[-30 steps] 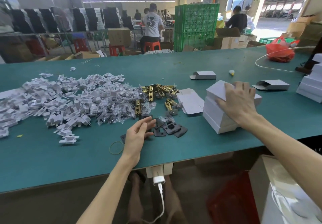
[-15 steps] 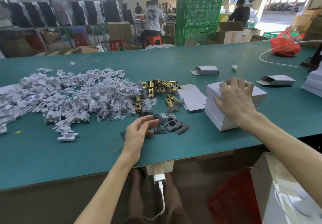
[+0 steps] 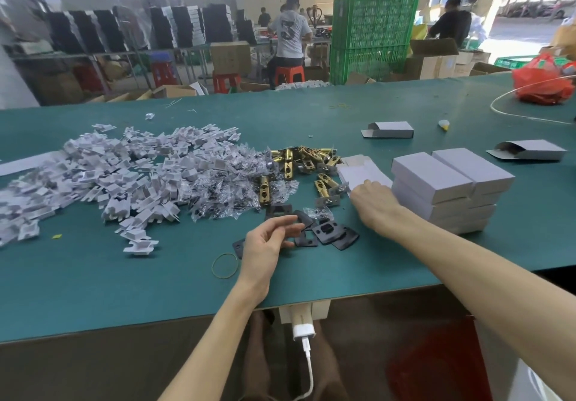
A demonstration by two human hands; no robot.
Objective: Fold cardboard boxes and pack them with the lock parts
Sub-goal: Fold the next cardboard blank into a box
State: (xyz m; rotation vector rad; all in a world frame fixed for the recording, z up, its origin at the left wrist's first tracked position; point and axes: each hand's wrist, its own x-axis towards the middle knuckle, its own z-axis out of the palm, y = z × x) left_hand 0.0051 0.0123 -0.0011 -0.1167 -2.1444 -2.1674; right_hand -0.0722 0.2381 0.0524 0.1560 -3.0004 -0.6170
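1. The right hand (image 3: 374, 204), centre-right of the frame, rests knuckles-up on the near edge of the flat box blanks (image 3: 358, 171). I cannot tell whether its fingers grip one.
2. The stack of folded boxes (image 3: 452, 182) stands just right of it.
3. The left hand (image 3: 268, 244), loosely curled and holding nothing, is at the black plates (image 3: 330, 232), lower centre.
4. The brass latches (image 3: 305, 163) lie above these on the bench (image 3: 93, 276).
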